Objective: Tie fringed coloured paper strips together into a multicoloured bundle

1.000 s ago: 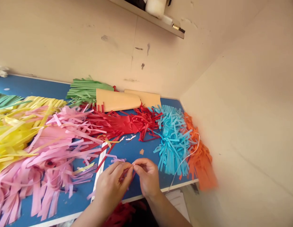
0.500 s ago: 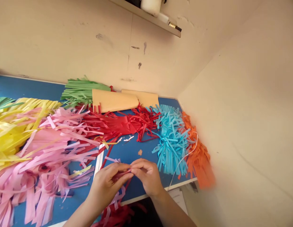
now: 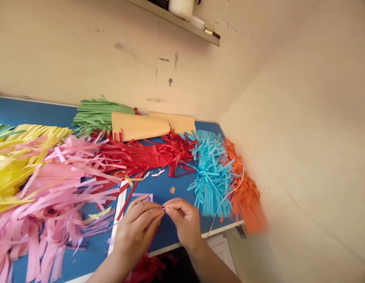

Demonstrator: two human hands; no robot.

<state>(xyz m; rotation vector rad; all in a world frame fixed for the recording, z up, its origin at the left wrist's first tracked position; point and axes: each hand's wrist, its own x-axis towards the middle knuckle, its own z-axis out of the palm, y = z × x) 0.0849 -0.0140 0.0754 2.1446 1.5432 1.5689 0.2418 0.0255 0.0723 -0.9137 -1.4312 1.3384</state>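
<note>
Just above the blue table's [image 3: 169,232] front edge, my left hand [image 3: 138,224] and my right hand [image 3: 184,220] meet at the fingertips. Both pinch a thin pink strip [image 3: 164,208], mostly hidden by the fingers. A lilac paper strip [image 3: 151,197] shows behind my left hand. Left of my hands spreads a heap of pink fringed paper [image 3: 57,177]. Red fringed paper [image 3: 147,155] lies beyond them, and light blue fringe [image 3: 213,177] is to the right.
Yellow fringe [image 3: 7,173] lies at the far left, green fringe [image 3: 99,114] at the back. Two folded tan papers [image 3: 139,125] rest near the wall. Orange fringe [image 3: 248,200] and a white cord [image 3: 227,196] hang at the right edge. A shelf [image 3: 173,21] is above.
My left hand has turned, its fingers now closer together over the strip. The lilac strip behind it has shifted. The view has moved slightly.
</note>
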